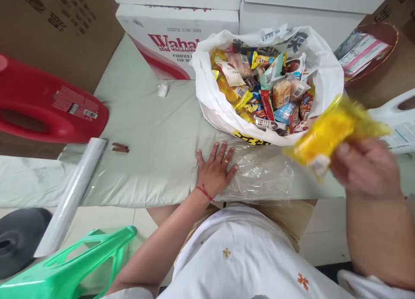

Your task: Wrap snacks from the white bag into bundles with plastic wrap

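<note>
My left hand [214,173] lies flat with fingers spread at the table's front edge, touching the left end of a clear plastic bag [266,171]. In my right hand [366,167] is a yellow packaged snack [324,139], slightly blurred, held in the air at the right. Its wrapper is shiny and partly see-through, with a pale label near the lower end. Just behind both hands stands an open white plastic bag [210,104], its rim folded outward. Many wrapped snacks [269,87] in mixed colours fill it.
A white Wahaha carton [175,39] stands behind the bag. At left are a red jug [48,104], a plastic film roll [71,195] and a green stool [74,264]. A red-brown bowl [394,39] and a white jug [398,122] stand at right.
</note>
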Available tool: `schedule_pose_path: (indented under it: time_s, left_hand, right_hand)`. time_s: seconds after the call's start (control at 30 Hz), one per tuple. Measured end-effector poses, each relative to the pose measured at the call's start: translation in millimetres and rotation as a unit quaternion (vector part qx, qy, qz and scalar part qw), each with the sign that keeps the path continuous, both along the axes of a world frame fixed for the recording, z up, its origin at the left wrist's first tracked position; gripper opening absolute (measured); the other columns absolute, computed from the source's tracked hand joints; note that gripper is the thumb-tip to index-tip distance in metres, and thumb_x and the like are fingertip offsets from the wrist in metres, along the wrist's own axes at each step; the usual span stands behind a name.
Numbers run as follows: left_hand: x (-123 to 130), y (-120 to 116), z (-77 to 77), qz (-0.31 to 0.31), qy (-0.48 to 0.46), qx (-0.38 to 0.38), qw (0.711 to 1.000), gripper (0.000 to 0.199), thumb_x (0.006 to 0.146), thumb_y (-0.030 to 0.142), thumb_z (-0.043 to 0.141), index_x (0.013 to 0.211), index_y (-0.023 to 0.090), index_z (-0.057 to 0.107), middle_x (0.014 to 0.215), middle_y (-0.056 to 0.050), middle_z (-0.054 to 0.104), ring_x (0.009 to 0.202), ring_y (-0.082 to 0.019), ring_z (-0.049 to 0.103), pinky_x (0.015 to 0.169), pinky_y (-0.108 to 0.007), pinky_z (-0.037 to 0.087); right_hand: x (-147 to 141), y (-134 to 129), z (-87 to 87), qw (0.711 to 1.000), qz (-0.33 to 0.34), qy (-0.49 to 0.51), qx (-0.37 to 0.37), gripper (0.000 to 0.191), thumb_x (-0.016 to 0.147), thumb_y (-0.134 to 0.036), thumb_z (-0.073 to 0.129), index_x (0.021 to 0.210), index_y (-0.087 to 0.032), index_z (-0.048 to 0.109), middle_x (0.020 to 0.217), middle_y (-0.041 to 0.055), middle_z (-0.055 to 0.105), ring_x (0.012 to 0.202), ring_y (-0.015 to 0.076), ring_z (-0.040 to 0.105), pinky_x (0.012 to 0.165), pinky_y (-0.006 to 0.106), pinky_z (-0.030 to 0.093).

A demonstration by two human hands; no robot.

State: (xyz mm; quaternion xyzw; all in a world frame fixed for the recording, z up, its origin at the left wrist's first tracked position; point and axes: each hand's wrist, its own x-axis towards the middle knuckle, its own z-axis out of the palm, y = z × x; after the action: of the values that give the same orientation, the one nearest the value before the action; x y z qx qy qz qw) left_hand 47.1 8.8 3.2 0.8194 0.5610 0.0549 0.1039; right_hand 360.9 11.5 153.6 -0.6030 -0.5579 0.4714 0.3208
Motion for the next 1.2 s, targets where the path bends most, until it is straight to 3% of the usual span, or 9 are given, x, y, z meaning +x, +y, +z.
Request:
schedule_pose_path:
  time_s: [0.1,0.17,0.3,0.4,0.6,0.73,0.97,1.07,1.2]
  left_hand:
    - [0,0,0.7,0.001,0.001,-0.003,1.0,0.06,0.113,0.05,0.027,0.168,0.03,0.039,0.178,-0.009,0.028,0.167,-0.035,0.025,0.126,-0.085,0.005]
    - [-1,0,0.8,0.0,0.003,-0.004,1.0,0.059,0.113,0.046,0.024,0.168,0.029,0.038,0.178,-0.009,0.027,0.167,-0.034,0.025,0.125,-0.085,0.006]
    - [-2,0,0.6,-0.001,0.0,-0.008,1.0,0.059,0.114,0.044,0.02,0.168,0.028,0.038,0.178,-0.008,0.028,0.167,-0.034,0.025,0.124,-0.086,0.007]
    - [-1,0,0.9,0.003,-0.006,-0.007,1.0,0.059,0.114,0.046,0.021,0.167,0.029,0.04,0.177,-0.008,0.029,0.167,-0.033,0.026,0.125,-0.085,0.006]
    - [0,0,1.3,0.007,-0.006,-0.007,1.0,0.061,0.113,0.051,0.024,0.168,0.03,0.039,0.177,-0.01,0.03,0.167,-0.035,0.026,0.127,-0.083,0.005]
    - [0,1,1.0,0.009,0.001,-0.01,1.0,0.061,0.112,0.051,0.026,0.168,0.03,0.039,0.177,-0.011,0.031,0.166,-0.036,0.026,0.127,-0.081,0.005]
    - [1,1,0.8,0.009,0.005,-0.005,1.0,0.061,0.112,0.05,0.027,0.169,0.03,0.038,0.177,-0.011,0.03,0.166,-0.035,0.026,0.127,-0.081,0.005]
    - [1,1,-0.1,0.011,0.002,-0.003,1.0,0.06,0.113,0.049,0.027,0.169,0.03,0.037,0.177,-0.011,0.031,0.166,-0.035,0.026,0.127,-0.082,0.005]
    - [0,1,-1.0,0.01,-0.003,-0.004,1.0,0.061,0.113,0.05,0.026,0.169,0.03,0.038,0.177,-0.01,0.031,0.167,-0.035,0.025,0.126,-0.083,0.004]
  right_hand:
    - [-29,-31,-31.6,0.976,0.09,0.1,-0.17,0.05,0.084,-0.074,0.076,0.094,-0.026,0.069,0.074,0.0045,0.067,0.064,0.0204,0.062,0.057,0.035,0.051]
    - [-49,-30,-56.9,0.96,0.132,0.098,-0.228,0.057,0.082,-0.077,0.076,0.087,-0.022,0.063,0.064,-0.0026,0.055,0.054,0.0122,0.048,0.05,0.028,0.041]
    - [-72,-6,-94.2,0.966,0.146,0.078,-0.2,0.058,0.083,-0.078,0.069,0.088,-0.02,0.061,0.062,-0.0071,0.047,0.054,0.0092,0.037,0.052,0.025,0.033]
    - [-78,4,-104.1,0.973,0.152,-0.013,-0.17,0.048,0.09,-0.068,0.064,0.094,-0.02,0.063,0.067,-0.0028,0.057,0.058,0.0132,0.048,0.056,0.027,0.038]
    - [-63,-3,-54.9,0.963,0.111,-0.244,0.022,0.033,0.1,-0.049,0.053,0.108,-0.025,0.075,0.092,0.0044,0.079,0.073,0.021,0.068,0.071,0.032,0.049]
    - [-42,49,-19.9,0.907,0.057,-0.382,0.168,0.032,0.102,-0.041,0.052,0.114,-0.028,0.079,0.106,0.0063,0.08,0.097,0.0274,0.072,0.082,0.036,0.051]
    - [-57,150,-47.1,0.794,0.22,-0.567,0.021,0.015,0.086,-0.018,0.073,0.099,-0.014,0.08,0.095,0.0162,0.078,0.084,0.0267,0.07,0.073,0.035,0.046]
    - [-61,142,-38.9,0.797,0.195,-0.57,0.045,0.017,0.091,-0.024,0.072,0.104,-0.012,0.077,0.102,0.0182,0.078,0.089,0.0269,0.071,0.076,0.036,0.048]
    - [-32,93,2.8,0.831,0.11,-0.536,0.101,0.024,0.096,-0.036,0.066,0.112,-0.019,0.073,0.113,0.0184,0.077,0.098,0.0343,0.071,0.079,0.044,0.054]
